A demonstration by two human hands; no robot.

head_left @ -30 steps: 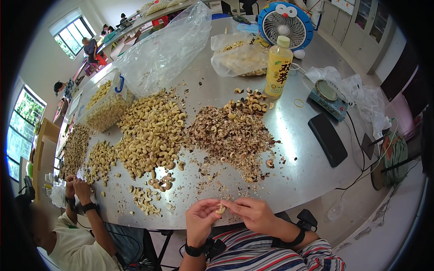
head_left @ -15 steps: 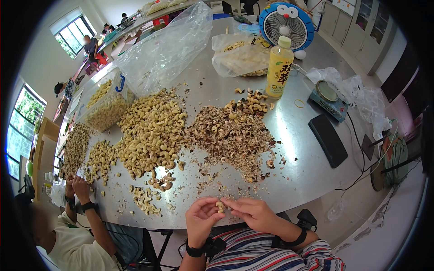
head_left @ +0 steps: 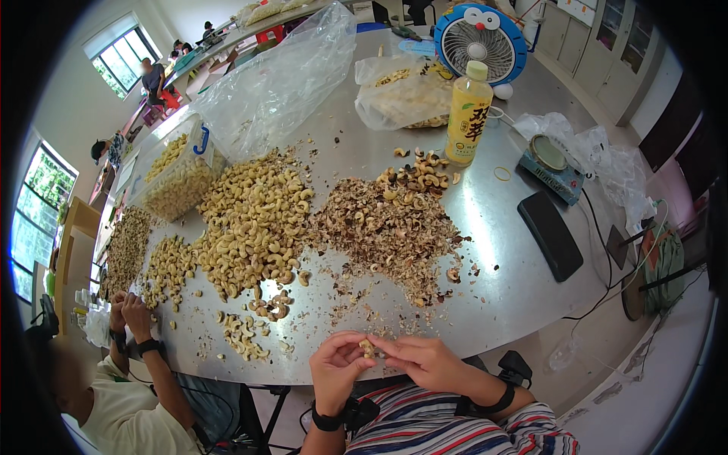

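Observation:
Close to the table's front edge, my left hand [head_left: 332,370] pinches a pale cashew nut [head_left: 367,349] between thumb and fingers. From the other side, the fingertips of my right hand [head_left: 423,359] are pressed together against the same nut. A pile of brown husk flakes [head_left: 402,239] lies beyond my hands. To its left spreads a large heap of cashew nuts [head_left: 254,216]. A smaller group of nuts [head_left: 244,336] lies nearer, left of my hands. Darker nuts [head_left: 421,173] sit at the far end of the flakes.
A co-worker's hands [head_left: 132,315] are at the left edge beside more nuts. Farther back stand a tub of nuts [head_left: 182,178], clear plastic bags [head_left: 280,83], a yellow drink bottle [head_left: 468,117] and a blue fan [head_left: 481,45]. A scale [head_left: 551,163] and black phone [head_left: 550,236] lie right.
The cashew nut has turned slightly and shifted a little left in my fingers. My right fingertips have moved slightly with it. The piles look the same.

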